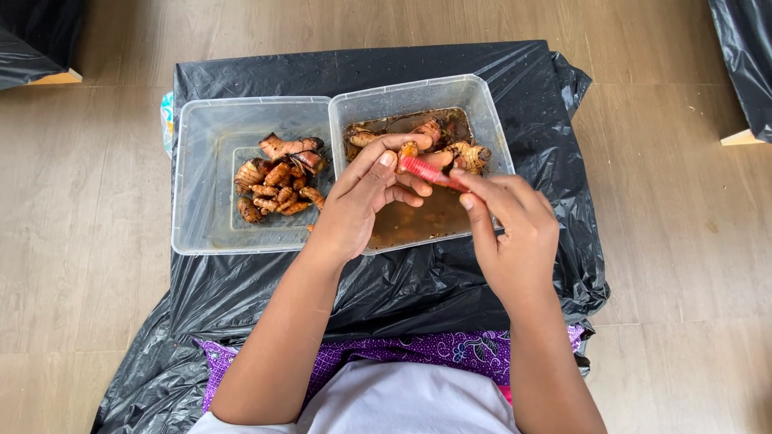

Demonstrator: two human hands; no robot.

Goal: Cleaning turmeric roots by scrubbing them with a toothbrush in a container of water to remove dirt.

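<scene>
My left hand [366, 197] pinches a small orange-brown root piece [408, 149] over the right clear plastic tub [482, 104]. That tub holds murky brown water and a few more root pieces [470, 154]. My right hand [515, 229] grips a red brush-like tool [426, 171], its tip lying against the root in my left hand. The left clear tub [193, 161] holds a pile of several orange-brown roots [277, 181] with no water visible.
Both tubs rest on a black plastic sheet [523, 72] spread over a low surface on a wooden floor [667, 201]. More black plastic shows at the top left [32, 40] and top right [744, 56] corners. Purple patterned cloth [418, 350] covers my lap.
</scene>
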